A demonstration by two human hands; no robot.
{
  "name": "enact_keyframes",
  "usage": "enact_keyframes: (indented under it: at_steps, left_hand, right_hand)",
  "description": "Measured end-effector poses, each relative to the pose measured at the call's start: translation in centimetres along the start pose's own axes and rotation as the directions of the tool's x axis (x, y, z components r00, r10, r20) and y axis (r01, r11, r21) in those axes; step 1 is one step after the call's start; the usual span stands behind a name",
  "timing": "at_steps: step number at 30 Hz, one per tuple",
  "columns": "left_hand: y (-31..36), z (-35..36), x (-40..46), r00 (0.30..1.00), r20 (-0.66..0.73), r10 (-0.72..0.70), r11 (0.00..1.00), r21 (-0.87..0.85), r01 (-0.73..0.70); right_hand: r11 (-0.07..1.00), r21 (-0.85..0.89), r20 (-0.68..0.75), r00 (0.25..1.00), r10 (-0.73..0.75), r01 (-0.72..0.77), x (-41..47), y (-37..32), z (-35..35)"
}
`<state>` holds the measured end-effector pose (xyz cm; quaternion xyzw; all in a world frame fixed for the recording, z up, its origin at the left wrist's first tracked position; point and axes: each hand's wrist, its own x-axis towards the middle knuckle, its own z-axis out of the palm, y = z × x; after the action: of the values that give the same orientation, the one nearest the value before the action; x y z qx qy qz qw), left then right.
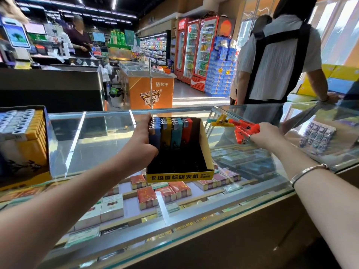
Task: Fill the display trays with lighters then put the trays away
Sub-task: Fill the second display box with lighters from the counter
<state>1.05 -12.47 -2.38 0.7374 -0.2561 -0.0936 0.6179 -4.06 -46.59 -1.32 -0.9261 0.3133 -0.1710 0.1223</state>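
Observation:
A yellow and black display tray [179, 176] stands on the glass counter [93, 136] at centre. Its far rows hold blue, yellow, teal and red lighters [170, 131]; the near slots are bare. My left hand [142, 140] grips the tray's left side, thumb along the blue lighters. To the right, my right hand [266, 135] reaches onto a small pile of loose red lighters [244, 130] on the glass, fingers curled around some of them. A yellow lighter [221, 121] lies just beyond the pile.
A full tray of yellow lighters [25, 136] stands at the counter's left end. Cigarette packs [145, 197] fill the case under the glass. A person with a backpack [275, 61] leans on the counter's far right. An orange freezer [147, 88] stands behind.

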Motion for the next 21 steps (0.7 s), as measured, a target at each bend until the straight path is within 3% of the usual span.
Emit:
enact_keyframes:
  at_steps: [2, 4, 11, 16, 19, 21]
  left_hand:
    - [0.0, 0.0, 0.1, 1.0, -0.01, 0.018, 1.0, 0.016, -0.018]
    - [-0.1, -0.1, 0.1, 0.999, -0.017, 0.028, 0.999, 0.042, -0.027]
    - [-0.2, -0.8, 0.5, 0.995, -0.073, 0.073, 0.989, 0.136, -0.062]
    - [0.1, -1.3, 0.6, 0.995, -0.075, 0.067, 0.987, 0.153, -0.055]
    - [0.6, -1.7, 0.7, 0.998, -0.058, 0.039, 0.987, 0.16, -0.029]
    - [1.1, -2.0, 0.7, 0.999, -0.044, 0.009, 0.983, 0.184, -0.001]
  right_hand:
    - [0.98, 0.199, -0.027, 0.999, 0.038, -0.032, 0.4, -0.7, 0.4]
    - [0.955, 0.292, 0.009, 0.998, 0.055, -0.055, 0.6, -1.6, 0.7]
    - [0.998, 0.068, 0.203, 0.979, -0.025, 0.012, -0.1, -5.7, 1.4]
    - [0.99, 0.137, 0.423, 0.902, -0.083, 0.027, -0.8, -8.9, 0.2]
    - [0.99, 0.074, 0.449, 0.883, -0.139, 0.118, -1.2, -10.6, 0.3]
    - [0.985, 0.127, 0.444, 0.882, -0.159, 0.114, -1.4, -11.6, 0.7]
